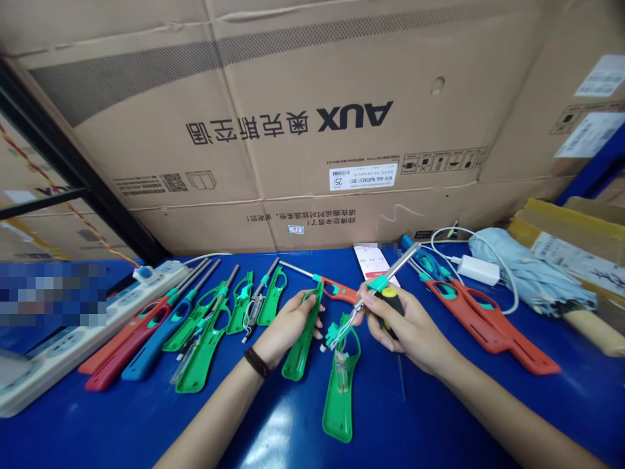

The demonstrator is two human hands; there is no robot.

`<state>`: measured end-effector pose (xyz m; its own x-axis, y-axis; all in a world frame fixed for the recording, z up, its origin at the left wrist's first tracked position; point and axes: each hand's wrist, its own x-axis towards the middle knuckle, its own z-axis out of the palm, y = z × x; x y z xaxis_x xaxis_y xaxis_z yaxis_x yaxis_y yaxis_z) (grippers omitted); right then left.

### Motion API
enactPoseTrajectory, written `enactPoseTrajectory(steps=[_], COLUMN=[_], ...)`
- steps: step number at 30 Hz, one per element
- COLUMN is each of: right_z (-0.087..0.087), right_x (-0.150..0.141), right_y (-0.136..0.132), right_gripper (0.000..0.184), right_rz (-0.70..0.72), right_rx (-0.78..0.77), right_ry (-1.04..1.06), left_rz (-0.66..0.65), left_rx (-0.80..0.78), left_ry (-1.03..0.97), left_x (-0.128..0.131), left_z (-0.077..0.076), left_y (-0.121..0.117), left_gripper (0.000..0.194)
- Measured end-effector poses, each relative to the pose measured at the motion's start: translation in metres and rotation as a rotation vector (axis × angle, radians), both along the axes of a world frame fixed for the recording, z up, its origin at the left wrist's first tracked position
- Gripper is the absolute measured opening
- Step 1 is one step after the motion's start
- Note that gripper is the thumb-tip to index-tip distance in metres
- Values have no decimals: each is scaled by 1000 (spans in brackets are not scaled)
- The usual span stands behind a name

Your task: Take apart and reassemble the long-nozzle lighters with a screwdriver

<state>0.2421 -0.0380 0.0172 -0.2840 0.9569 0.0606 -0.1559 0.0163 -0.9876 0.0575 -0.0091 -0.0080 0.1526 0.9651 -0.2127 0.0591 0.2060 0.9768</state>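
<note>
My left hand (pixel 293 322) pinches one half of a green lighter shell (pixel 299 348), tilted over the table. In my right hand (pixel 403 326) are a lighter's metal barrel (pixel 398 264) with a teal collar and a screwdriver (pixel 390 306) with a black and yellow handle; its thin shaft points down. White wires (pixel 347 326) hang from the barrel's lower end. Just below them lies the other green shell half (pixel 338 410), with a clear fuel tank (pixel 342 372) in it. Behind my hands an orange gas lighter (pixel 342 291) rests on the blue table.
Opened green lighters (pixel 208 345) lie on the left, beside blue (pixel 161 342) and red lighters (pixel 120 355) and a power strip (pixel 88 342). Orange lighters (pixel 483 319), a white charger (pixel 478 270) and a folded umbrella (pixel 527 267) are at right. A phone (pixel 368 260) leans against the large cardboard box (pixel 273 78).
</note>
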Motion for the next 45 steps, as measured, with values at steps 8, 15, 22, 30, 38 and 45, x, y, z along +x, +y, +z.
enactPoseTrajectory(steps=[8, 15, 22, 30, 38, 45], right_z=[3, 1, -3, -3, -2, -1], right_x=[5, 6, 9, 12, 11, 10], right_y=[5, 5, 9, 12, 12, 10], right_gripper=[32, 31, 31, 32, 31, 35], right_rz=[-82, -79, -96, -139, -144, -118], right_rx=[-61, -73, -76, -101, -112, -114], right_ry=[-11, -24, -17, -34, -55, -115], left_rz=[-49, -339, -372, -374, -499, -491], left_rx=[204, 508, 173, -104, -175, -105], left_ry=[293, 238, -8, -276, -347, -181], left_x=[-8, 7, 17, 8, 7, 8], left_z=[-1, 16, 11, 21, 14, 11], left_y=[7, -14, -18, -17, -17, -16], left_gripper=[22, 34, 33, 33, 36, 40])
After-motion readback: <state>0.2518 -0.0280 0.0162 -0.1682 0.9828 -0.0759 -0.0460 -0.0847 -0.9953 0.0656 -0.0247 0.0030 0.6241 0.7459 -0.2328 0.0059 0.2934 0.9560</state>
